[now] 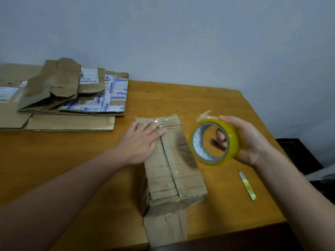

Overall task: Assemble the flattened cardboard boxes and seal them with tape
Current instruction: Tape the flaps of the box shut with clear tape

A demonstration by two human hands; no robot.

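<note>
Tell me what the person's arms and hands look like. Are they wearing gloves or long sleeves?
No gloves, and no sleeves in view. The left hand and right hand are bare, and the left arm and right arm are bare as far up as the picture shows. I see no watch, ring or bracelet on either one.

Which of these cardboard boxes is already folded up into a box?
The box under the left hand, which stands up as a block; the others lie flattened in the stack at far left.
</note>
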